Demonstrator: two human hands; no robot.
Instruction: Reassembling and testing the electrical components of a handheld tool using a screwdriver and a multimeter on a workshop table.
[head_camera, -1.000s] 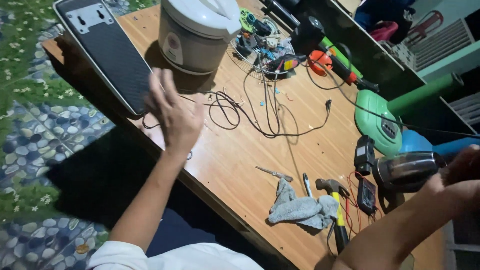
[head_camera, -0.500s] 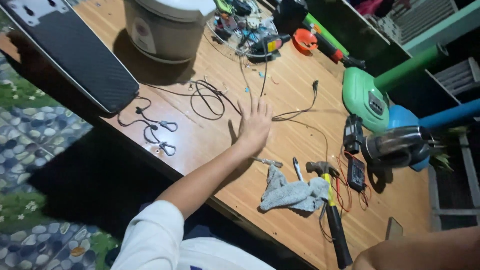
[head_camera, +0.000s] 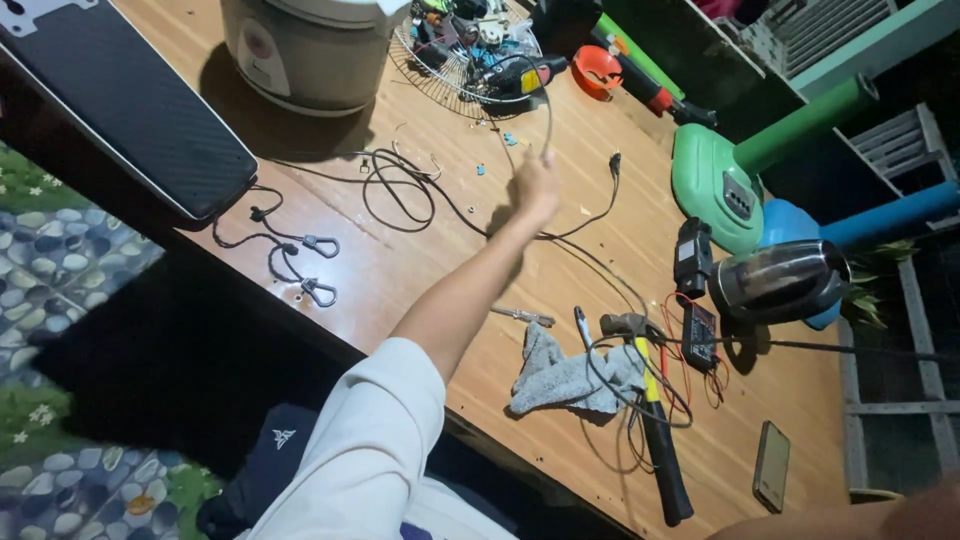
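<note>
The person's left hand (head_camera: 537, 187) is raised over the wooden table (head_camera: 400, 270), its fingers pinched narrow around a thin black cable (head_camera: 548, 110) that runs up from the fingertips and arcs toward the wire fan guard (head_camera: 440, 70). More of the same kind of cable hangs just below and to the right of the fingers, ending in a small plug (head_camera: 614, 162); whether it is one continuous line cannot be told. The right hand shows only as a blurred edge at the bottom right corner, so its grip cannot be told.

Left of the fingers lies a loose coil of black wire (head_camera: 398, 190), and beyond it one rice cooker (head_camera: 305, 50) with its lid closed — contents hidden. The fan guard above the fingers cradles a jumble of small tools and parts, too cluttered to count.

Below the fingers, toward the person, lie one grey rag (head_camera: 560, 375), one hammer (head_camera: 650, 420) and one slim screwdriver (head_camera: 520, 316). To the right stand one steel kettle (head_camera: 775, 280) and one green fan base (head_camera: 715, 185). Farther left, two carabiner clips (head_camera: 320, 268) dangle from a dark flat board (head_camera: 120, 110) — well apart from the hand.
</note>
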